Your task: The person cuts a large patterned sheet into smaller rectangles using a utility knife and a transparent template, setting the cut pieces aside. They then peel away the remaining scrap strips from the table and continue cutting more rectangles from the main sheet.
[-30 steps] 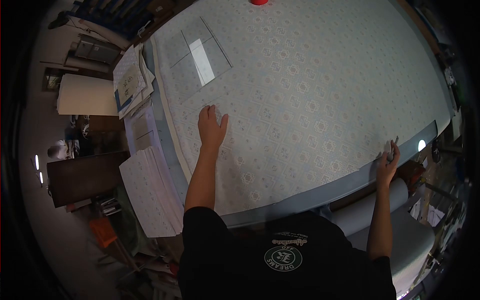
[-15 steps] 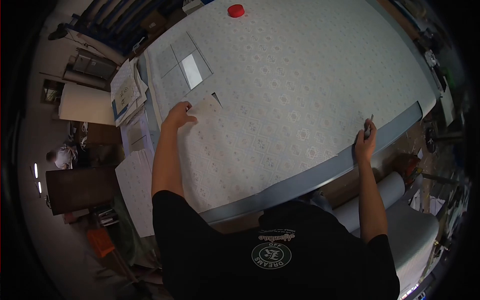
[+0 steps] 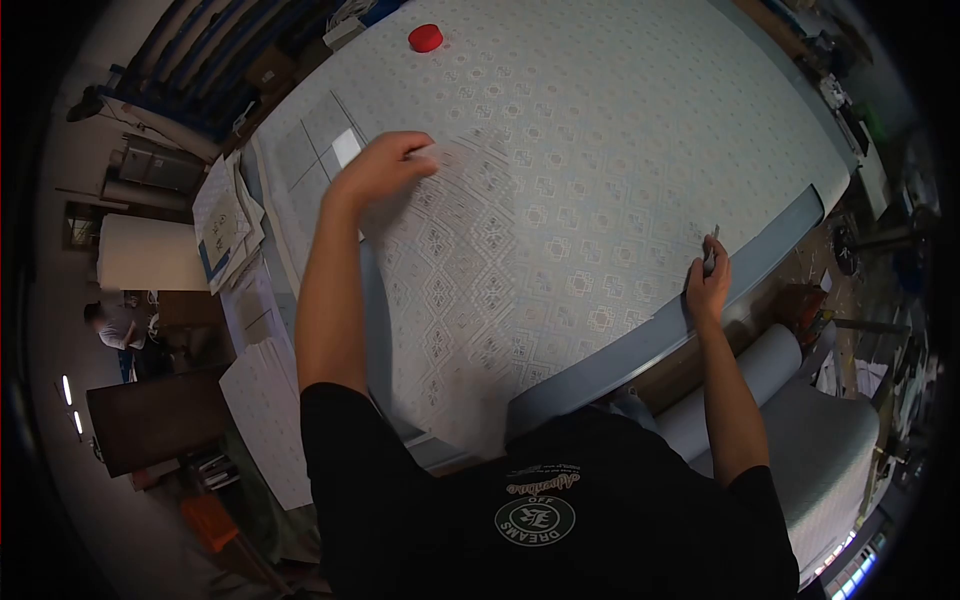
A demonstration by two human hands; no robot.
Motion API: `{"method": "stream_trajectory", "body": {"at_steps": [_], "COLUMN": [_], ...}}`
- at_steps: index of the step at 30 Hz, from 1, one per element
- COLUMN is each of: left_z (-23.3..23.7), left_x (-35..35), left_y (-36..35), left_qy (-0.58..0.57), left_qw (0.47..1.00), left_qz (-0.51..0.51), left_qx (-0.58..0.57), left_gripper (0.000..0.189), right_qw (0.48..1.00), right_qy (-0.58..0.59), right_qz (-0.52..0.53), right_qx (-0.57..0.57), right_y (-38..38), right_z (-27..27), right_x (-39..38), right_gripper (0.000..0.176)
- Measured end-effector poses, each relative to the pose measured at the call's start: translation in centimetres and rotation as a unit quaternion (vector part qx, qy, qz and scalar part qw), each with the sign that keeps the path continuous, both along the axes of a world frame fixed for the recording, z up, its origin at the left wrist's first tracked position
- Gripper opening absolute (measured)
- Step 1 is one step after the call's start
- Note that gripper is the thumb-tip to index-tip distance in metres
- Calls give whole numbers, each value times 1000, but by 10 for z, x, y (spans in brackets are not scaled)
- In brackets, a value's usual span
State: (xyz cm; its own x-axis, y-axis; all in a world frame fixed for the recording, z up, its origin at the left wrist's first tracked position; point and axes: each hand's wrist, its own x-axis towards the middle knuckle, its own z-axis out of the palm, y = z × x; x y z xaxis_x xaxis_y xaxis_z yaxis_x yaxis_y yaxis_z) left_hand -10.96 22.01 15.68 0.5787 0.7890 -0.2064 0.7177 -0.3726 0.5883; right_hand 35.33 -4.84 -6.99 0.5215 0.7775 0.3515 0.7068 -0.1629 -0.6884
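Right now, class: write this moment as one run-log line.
left hand: holds raised patterned sheet | right hand: holds small tool | red object: on patterned covering

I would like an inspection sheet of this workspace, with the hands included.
Surface: wide blue-grey table, mostly covered.
Job's things: pale patterned sheet, partly lifted; small slim tool, type unclear.
Clutter: round red object on the covering; loose papers beyond the left edge.
Hands: left hand grips the sheet; right hand holds the tool.
Cables: nothing seen on the table.
Surroundings: another person at far left; grey roll of material beside the table.
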Motion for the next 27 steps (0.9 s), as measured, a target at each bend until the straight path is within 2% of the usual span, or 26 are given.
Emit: {"method": "stream_trajectory", "body": {"at_steps": [2,4,5,7,8,10,14,16,23,25,26,27], "left_z": [-85,-149,-162,-180,-188,-197,-209,-218,-231,-223,-219,-202], "left_x": [22,43,48,57,58,58,60,63,71,68,66,66], "left_y": [21,21,20,18,16,11,-1,-7,-3,1,2,-1], "left_qy": [30,26,26,39,39,31,38,8,27,55,52,30], "left_qw": [999,997,998,985,986,961,952,934,905,925,926,939], "left_qz": [-40,55,50,111,108,169,190,243,283,277,272,269], "left_qx": [7,37,33,125,120,215,238,261,315,255,257,210], "left_gripper": [27,30,30,32,32,30,30,29,25,39,39,51], "right_qw": [1000,1000,1000,1000,1000,1000,1000,1000,999,1000,1000,1000], "right_qy": [-1,-8,-14,-7,2,-6,-17,-18,-26,-17,-10,-10], "right_qz": [2,-2,0,-5,-7,-8,-5,-6,-10,-13,-13,-19], "right_qx": [-3,-7,-16,-16,-13,-23,-23,-22,-17,-16,-19,-18], "right_y": [-2,0,-3,-1,-2,-3,-2,-2,-2,-2,-2,-2], "right_z": [-3,1,3,5,5,6,6,6,3,7,9,10], "right_x": [1,-1,-2,-3,-4,-4,-4,-4,-4,-6,-7,-8], "right_gripper": [45,45,45,45,45,45,45,45,45,45,45,45]}}
